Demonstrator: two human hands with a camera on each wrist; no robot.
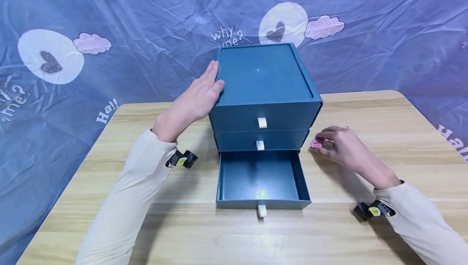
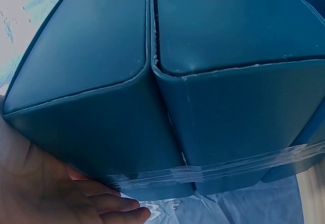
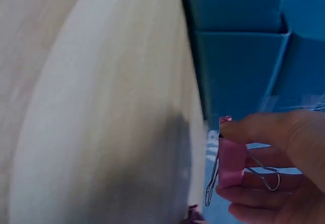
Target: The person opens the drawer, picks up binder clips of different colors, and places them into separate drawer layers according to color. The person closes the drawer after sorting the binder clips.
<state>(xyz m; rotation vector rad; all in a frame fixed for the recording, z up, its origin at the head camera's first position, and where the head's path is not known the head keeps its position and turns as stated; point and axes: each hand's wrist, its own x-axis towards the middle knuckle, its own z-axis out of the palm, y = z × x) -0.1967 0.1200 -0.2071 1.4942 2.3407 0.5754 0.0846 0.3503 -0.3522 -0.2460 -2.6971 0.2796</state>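
Observation:
A dark blue three-drawer cabinet [image 1: 265,78] stands on the table, its bottom drawer [image 1: 259,182] pulled out and bare inside. My left hand [image 1: 201,94] rests flat along the cabinet's upper left side, fingers extended; the left wrist view shows this hand [image 2: 61,193] against the side wall. To the right of the cabinet, my right hand [image 1: 343,145] pinches a pink binder clip [image 1: 317,142] between thumb and fingers. Up close in the right wrist view, the clip [image 3: 232,163] shows its silver wire handles, with the right hand [image 3: 279,163] around it.
White pull tabs [image 1: 262,123] mark each drawer front. Clear tape [image 2: 203,172] runs across the cabinet's side. A small dark pink thing [image 3: 194,215], partly cut off, shows low in the right wrist view. Behind the wooden table [image 1: 384,135] hangs a printed blue cloth [image 1: 164,33].

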